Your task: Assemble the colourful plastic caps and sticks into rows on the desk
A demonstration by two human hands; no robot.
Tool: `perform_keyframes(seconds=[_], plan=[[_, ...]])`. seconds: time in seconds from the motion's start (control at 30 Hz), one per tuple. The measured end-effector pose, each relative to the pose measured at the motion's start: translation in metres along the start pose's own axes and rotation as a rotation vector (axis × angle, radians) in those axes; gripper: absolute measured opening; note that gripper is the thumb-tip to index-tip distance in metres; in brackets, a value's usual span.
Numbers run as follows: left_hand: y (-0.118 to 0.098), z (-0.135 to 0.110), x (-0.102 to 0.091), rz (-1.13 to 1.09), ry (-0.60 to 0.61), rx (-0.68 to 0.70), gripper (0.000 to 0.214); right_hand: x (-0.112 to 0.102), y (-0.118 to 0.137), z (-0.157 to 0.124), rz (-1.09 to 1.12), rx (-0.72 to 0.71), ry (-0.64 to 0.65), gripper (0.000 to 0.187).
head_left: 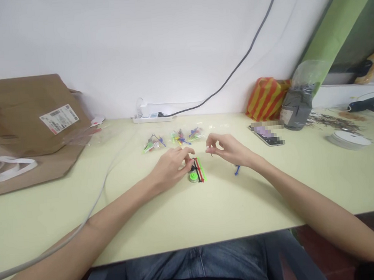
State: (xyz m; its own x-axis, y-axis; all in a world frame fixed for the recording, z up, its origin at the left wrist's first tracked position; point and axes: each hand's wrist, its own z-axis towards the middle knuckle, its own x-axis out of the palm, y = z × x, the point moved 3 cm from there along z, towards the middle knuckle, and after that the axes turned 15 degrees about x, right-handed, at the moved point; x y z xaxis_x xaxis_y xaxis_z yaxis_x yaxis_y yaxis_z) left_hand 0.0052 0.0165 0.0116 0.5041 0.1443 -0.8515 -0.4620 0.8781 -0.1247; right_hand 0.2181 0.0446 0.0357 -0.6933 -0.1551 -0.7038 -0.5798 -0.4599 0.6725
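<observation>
My left hand rests on the table with its fingers curved and apart. Its thumb touches the edge of a small group of plastic pieces. That group holds red, black and green plastic sticks lying side by side, and a round bright-green piece. My right hand hovers just right of them, thumb and forefinger pinched on a tiny thin piece, too small to name. A blue plastic stick lies below my right wrist, partly hidden by it.
Clear bags of coloured plastic parts lie behind my hands. Near the wall is a power strip with a dark cable. To the right are a phone, a striped bag and a ribbon spool; a cardboard box stands left.
</observation>
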Motion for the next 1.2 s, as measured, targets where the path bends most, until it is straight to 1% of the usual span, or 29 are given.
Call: perform_keyframes(seconds=[0.07, 0.17, 0.23, 0.33, 0.4, 0.5, 0.57, 0.63, 0.77, 0.8, 0.87, 0.9, 0.97, 1.07, 1.13, 1.2], plan=[[-0.002, 0.0, -0.001, 0.0, -0.007, 0.004, 0.017, 0.005, 0.003, 0.0, 0.141, 0.021, -0.061, 0.02], [-0.004, 0.001, -0.002, -0.006, -0.045, 0.005, 0.026, 0.02, 0.008, -0.001, 0.364, 0.08, -0.078, 0.033], [-0.005, 0.001, -0.003, -0.012, -0.067, 0.018, 0.03, 0.031, 0.013, -0.003, 0.432, 0.103, -0.077, 0.038], [-0.008, 0.001, -0.004, -0.006, -0.091, 0.056, 0.03, 0.041, 0.02, -0.008, 0.473, 0.099, -0.062, 0.04], [-0.011, 0.002, -0.005, 0.008, -0.109, 0.079, 0.024, 0.042, 0.024, -0.011, 0.519, 0.099, -0.044, 0.039], [-0.015, 0.003, -0.004, 0.032, -0.113, 0.084, 0.016, 0.036, 0.026, -0.011, 0.566, 0.113, -0.052, 0.039], [-0.015, 0.004, -0.005, 0.037, -0.111, 0.07, 0.016, 0.032, 0.026, -0.01, 0.581, 0.118, -0.054, 0.038], [-0.012, 0.003, -0.006, 0.033, -0.122, 0.047, 0.017, 0.03, 0.024, -0.008, 0.599, 0.112, -0.026, 0.036], [-0.007, 0.002, -0.008, 0.023, -0.143, -0.002, 0.017, 0.039, 0.02, -0.007, 0.654, 0.102, 0.098, 0.041], [-0.008, 0.002, -0.009, 0.02, -0.151, -0.004, 0.016, 0.041, 0.019, -0.006, 0.67, 0.112, 0.113, 0.043], [-0.009, 0.002, -0.01, 0.018, -0.18, 0.016, 0.013, 0.044, 0.017, -0.006, 0.704, 0.151, 0.1, 0.046], [-0.011, 0.002, -0.01, 0.018, -0.192, 0.038, 0.013, 0.044, 0.016, -0.006, 0.726, 0.175, 0.082, 0.048], [-0.014, 0.003, -0.01, 0.025, -0.196, 0.09, 0.022, 0.043, 0.015, -0.007, 0.769, 0.218, 0.064, 0.052], [-0.015, 0.003, -0.008, 0.044, -0.179, 0.131, 0.037, 0.041, 0.017, -0.008, 0.8, 0.256, 0.088, 0.057], [-0.015, 0.003, -0.008, 0.069, -0.189, 0.127, 0.037, 0.04, 0.02, -0.01, 0.798, 0.254, 0.117, 0.057], [-0.015, 0.003, -0.009, 0.097, -0.212, 0.124, 0.028, 0.04, 0.023, -0.011, 0.799, 0.221, 0.159, 0.057]])
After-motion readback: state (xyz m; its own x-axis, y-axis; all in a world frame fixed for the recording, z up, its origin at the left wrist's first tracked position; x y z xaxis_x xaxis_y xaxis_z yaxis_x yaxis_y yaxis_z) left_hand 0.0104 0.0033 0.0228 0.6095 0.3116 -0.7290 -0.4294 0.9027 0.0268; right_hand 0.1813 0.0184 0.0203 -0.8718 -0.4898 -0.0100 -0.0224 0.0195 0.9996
